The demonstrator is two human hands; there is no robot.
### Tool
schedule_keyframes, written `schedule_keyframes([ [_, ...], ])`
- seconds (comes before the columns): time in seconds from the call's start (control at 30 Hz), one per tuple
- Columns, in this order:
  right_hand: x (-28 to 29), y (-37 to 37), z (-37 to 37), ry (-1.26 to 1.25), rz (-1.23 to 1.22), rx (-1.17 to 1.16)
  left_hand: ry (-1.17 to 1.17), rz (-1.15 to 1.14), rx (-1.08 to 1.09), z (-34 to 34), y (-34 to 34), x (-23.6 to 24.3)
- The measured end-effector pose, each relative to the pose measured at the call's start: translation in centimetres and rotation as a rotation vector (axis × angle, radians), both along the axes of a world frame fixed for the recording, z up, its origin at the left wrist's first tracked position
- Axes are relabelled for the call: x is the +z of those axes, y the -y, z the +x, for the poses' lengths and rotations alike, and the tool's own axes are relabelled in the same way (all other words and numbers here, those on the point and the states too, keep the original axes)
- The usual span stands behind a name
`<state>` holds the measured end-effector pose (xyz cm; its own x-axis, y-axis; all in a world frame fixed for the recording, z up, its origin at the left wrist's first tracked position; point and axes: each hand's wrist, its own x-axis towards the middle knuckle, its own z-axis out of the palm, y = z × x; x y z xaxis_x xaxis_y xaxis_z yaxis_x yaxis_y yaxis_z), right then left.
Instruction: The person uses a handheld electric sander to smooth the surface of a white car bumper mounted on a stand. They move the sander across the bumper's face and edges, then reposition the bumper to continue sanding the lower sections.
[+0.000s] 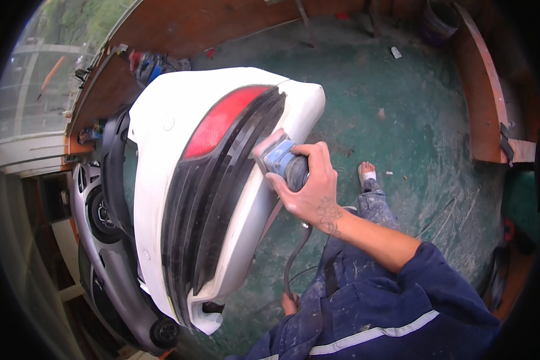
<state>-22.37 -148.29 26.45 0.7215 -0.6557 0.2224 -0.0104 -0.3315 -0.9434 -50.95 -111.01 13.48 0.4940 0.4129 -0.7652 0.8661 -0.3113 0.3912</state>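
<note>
My right hand grips a blue and black sander from above, its pink-edged pad against the lighter edge of a white car bumper. A dark hose runs down from the sander. Low in the view, my left hand is partly hidden by my clothing and appears closed around that hose. The bumper stands raised before me, with a red reflector and black ribbed trim. Dull grey patches show along its right side.
To the left stands a grey car. A green, dust-streaked floor stretches right, where my right foot rests and a cable lies. A wooden partition stands at far right, a bucket beside it. Tools lie behind the bumper.
</note>
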Motion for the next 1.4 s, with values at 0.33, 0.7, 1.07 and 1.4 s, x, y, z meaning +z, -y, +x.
schedule_keyframes([
  [0.33,0.0,1.9,1.8,-0.004,-0.017,-0.069,0.146,0.173,-0.244,-0.8,-0.7,-1.4],
  [0.7,0.8,-0.1,0.8,0.049,0.017,-0.025,0.150,0.277,-0.198,-2.3,-0.9,-2.3],
  [1.07,1.9,-1.1,-0.3,0.029,0.048,0.047,0.247,0.259,-0.057,-2.5,0.2,-2.1],
  [1.4,-0.6,2.1,0.9,-0.118,-0.007,-0.003,0.167,0.071,-0.157,-1.3,-1.1,-3.9],
])
